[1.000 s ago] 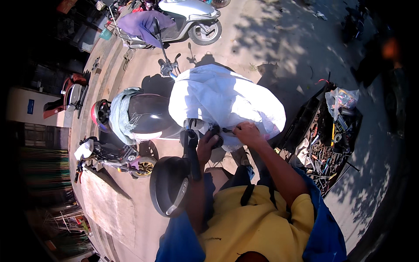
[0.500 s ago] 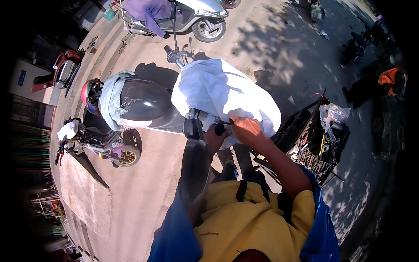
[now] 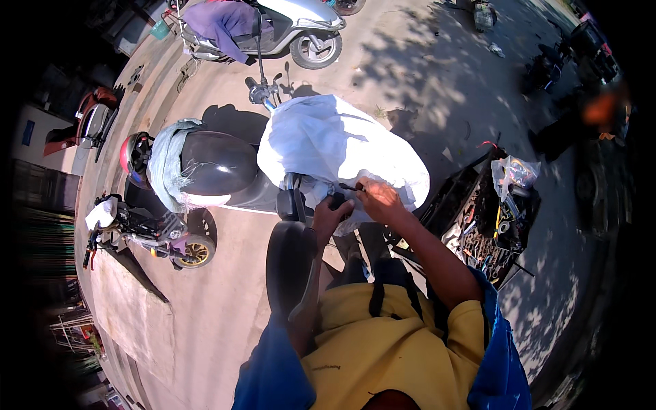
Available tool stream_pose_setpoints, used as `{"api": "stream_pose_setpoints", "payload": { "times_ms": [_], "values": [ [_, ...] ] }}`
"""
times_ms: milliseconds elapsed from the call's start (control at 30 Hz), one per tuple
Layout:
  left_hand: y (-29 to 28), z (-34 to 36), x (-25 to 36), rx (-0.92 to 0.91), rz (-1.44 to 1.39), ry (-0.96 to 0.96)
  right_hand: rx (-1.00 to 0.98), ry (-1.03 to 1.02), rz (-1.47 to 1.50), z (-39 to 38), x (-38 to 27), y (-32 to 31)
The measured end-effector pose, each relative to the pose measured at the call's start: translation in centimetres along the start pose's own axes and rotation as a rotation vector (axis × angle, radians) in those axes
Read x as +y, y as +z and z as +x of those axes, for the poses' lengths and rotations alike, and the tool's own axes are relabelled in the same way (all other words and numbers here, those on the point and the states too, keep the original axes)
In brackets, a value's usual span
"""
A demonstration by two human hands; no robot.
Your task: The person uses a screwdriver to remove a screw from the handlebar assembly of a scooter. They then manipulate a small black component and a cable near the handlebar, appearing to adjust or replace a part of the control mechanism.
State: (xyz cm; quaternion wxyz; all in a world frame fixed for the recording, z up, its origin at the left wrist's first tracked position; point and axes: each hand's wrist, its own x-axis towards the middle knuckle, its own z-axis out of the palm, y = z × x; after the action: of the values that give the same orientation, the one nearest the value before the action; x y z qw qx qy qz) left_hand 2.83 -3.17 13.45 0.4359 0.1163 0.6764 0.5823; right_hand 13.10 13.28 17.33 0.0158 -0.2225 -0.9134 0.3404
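Note:
A scooter stands before me with a white cloth (image 3: 342, 137) draped over its front. Beside the near handlebar, my left hand (image 3: 326, 220) is closed around a small black part (image 3: 336, 200), its thumb and fingers pressed on it. Just right of it, my right hand (image 3: 380, 200) pinches a thin dark piece (image 3: 350, 187), whose exact kind I cannot make out. That piece points toward the part in my left hand. A black mirror (image 3: 292, 266) rises over my left forearm and hides some of it. The scooter's dark seat (image 3: 217, 160) lies to the left.
Right of me stands a tray of loose tools (image 3: 486, 225), with a plastic bag (image 3: 514, 174) on its far end. A silver scooter (image 3: 301, 31) is parked beyond, and a small motorbike (image 3: 160, 232) at left. A person in orange (image 3: 601, 113) is at far right.
The whole view has shifted slightly, so the scooter appears farther left. Both hands stay together by the handlebar, the right one still pinching the thin piece.

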Motion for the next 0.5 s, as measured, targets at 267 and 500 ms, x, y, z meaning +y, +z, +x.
{"api": "stream_pose_setpoints", "payload": {
  "times_ms": [267, 500],
  "values": [
    [-0.5, -0.3, -1.4, 0.112, -0.036, 0.068, -0.195, -0.036, 0.008, 1.4, 0.8, 0.1],
    [2.1, -0.3, -2.1, 0.362, 0.092, 0.149, -0.281, -0.169, -0.049, 3.0, 0.2, -0.3]
  ]
}}
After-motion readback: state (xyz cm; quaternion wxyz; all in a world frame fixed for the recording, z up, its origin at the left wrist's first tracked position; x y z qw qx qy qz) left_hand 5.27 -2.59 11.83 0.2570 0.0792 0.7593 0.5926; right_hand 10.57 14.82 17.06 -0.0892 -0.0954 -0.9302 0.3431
